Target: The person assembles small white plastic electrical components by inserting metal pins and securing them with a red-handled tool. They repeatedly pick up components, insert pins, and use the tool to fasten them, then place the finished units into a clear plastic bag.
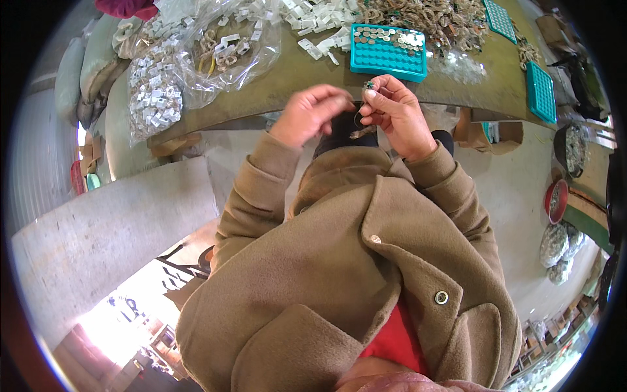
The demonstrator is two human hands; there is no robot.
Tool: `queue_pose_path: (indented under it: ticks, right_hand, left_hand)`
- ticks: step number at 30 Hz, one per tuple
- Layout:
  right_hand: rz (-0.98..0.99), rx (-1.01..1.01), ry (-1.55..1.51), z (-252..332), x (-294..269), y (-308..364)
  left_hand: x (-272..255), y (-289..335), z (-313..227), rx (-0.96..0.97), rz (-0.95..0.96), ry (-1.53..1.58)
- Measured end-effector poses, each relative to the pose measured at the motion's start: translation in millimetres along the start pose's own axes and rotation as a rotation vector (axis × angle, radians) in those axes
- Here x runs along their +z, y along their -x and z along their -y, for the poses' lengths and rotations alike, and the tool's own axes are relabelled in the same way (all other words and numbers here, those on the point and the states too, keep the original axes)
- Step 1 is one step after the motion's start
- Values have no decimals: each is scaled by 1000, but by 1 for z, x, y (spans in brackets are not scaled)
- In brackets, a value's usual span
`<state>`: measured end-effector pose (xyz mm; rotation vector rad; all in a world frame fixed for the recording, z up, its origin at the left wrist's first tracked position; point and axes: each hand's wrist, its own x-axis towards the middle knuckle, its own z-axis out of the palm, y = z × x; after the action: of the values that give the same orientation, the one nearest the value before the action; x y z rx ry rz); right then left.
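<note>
My right hand (400, 124) pinches a small green circuit board (369, 85) between thumb and fingers, just in front of the table's near edge. A thin wire hangs below it, and a small coiled bundle of clear-sheathed cable (363, 132) dangles over my lap. Beside it, my left hand (311, 115) is slightly blurred, its fingers drawn together and pointing toward the wire. Whatever lies between those fingertips is too small to make out. Just beyond my right hand stands a teal tray (388, 74) of round pockets, its far rows filled with silvery discs.
White plastic housings (320, 16) lie heaped on the olive table (261, 98). Bags of parts (157, 98) sit at the left, coiled cables (434, 19) at the far right. Small clear pieces (460, 67) lie near another teal tray (541, 93). A cardboard box (496, 136) is below the edge.
</note>
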<state>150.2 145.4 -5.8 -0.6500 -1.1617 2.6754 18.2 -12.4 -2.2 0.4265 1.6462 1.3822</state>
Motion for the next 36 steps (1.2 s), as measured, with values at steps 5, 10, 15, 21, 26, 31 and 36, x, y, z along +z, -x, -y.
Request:
queue_pose_path:
  ticks: [5, 10, 15, 21, 26, 31, 36]
  right_hand:
    - [132, -18, 87, -11, 3, -7]
    - [186, 22, 201, -21, 13, -5]
    - [249, 47, 300, -23, 17, -8]
    - [151, -101, 377, -26, 23, -9]
    - [59, -274, 342, -15, 27, -10]
    - [-56, -288, 281, -11, 27, 2]
    - [-134, -242, 130, -9, 22, 3]
  left_hand:
    - [-39, -63, -4, 160, -481, -219]
    - [-45, -106, -2, 163, -706, -697]
    - [-46, -103, 3, 203, -692, -624]
    - [-38, -65, 4, 208, -461, 260]
    - [-1, -28, 3, 233, -276, 306]
    - [32, -13, 2, 185, -148, 375]
    - [34, -6, -1, 218, -25, 396]
